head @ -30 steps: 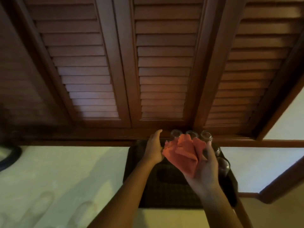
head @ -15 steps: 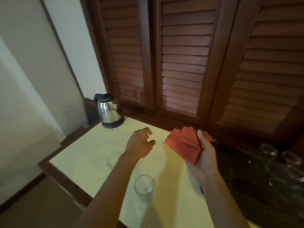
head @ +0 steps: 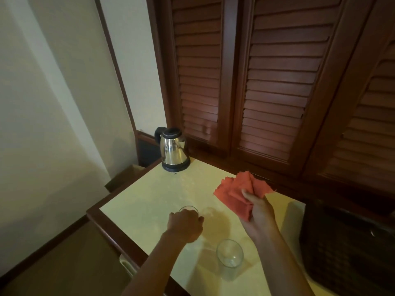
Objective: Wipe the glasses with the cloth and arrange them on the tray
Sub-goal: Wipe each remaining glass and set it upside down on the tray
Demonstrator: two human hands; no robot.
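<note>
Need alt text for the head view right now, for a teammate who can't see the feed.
A person's left hand closes over a clear glass on a pale countertop while the right hand holds up a crumpled orange cloth. A second glass stands nearer, a steel kettle sits at the back, and a dark tray lies to the right.

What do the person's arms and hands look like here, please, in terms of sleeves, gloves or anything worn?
Both forearms are bare up to the frame's lower edge, with no sleeve in view. The left hand and the right hand wear no gloves. No watch, bracelet or ring shows on either, though the light is dim.
</note>
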